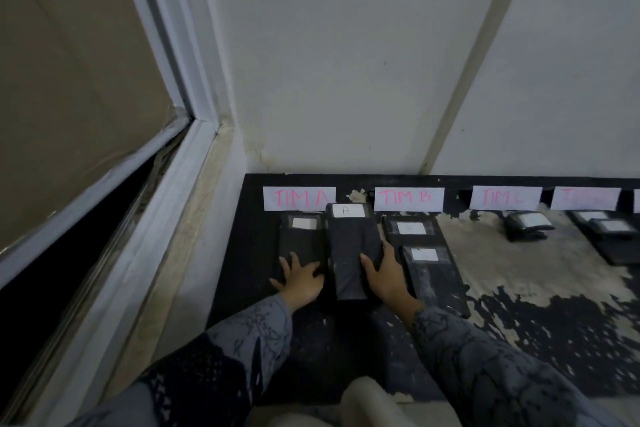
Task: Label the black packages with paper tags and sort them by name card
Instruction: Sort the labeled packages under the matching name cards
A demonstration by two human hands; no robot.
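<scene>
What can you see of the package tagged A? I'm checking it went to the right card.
The package tagged A is a long black block, seemingly wrapped in dull black film. A white paper tag marked "A" sits at its far end. It lies flat on the black surface, lengthwise away from the person, its far end overlapping the TIM A card. The right hand grips its right side; the left hand touches its left edge.

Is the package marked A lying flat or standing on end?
Lying flat: package A rests lengthwise on the floor, tag facing up, right hand gripping its side.
</scene>
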